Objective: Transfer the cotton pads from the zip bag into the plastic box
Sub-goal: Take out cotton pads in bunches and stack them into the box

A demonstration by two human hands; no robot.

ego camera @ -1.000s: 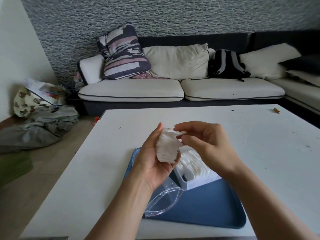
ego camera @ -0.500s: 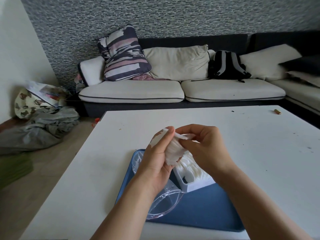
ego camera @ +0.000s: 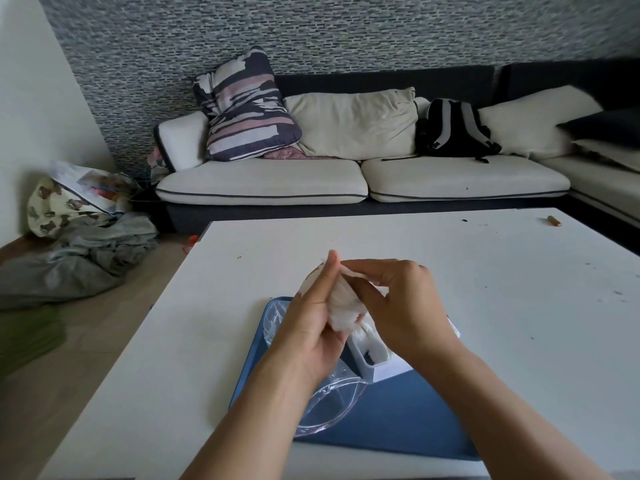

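Note:
My left hand point(ego camera: 311, 327) grips a stack of white cotton pads point(ego camera: 343, 306) just above the white plastic box point(ego camera: 377, 367). My right hand point(ego camera: 405, 306) pinches the top of the same stack from the right. The box holds more pads and is mostly hidden behind my right hand. The clear zip bag point(ego camera: 329, 407) lies open on the blue tray point(ego camera: 398, 420), partly under my left wrist.
The tray sits on a white table point(ego camera: 502, 289) near its front edge. A small brown object point(ego camera: 554, 221) lies at the far right of the table. A sofa with cushions and a backpack point(ego camera: 453, 128) stands behind; clothes lie on the floor at left.
Both hands have lowered the pad stack toward the box, and my left fingers have closed further round it. The view has tilted slightly.

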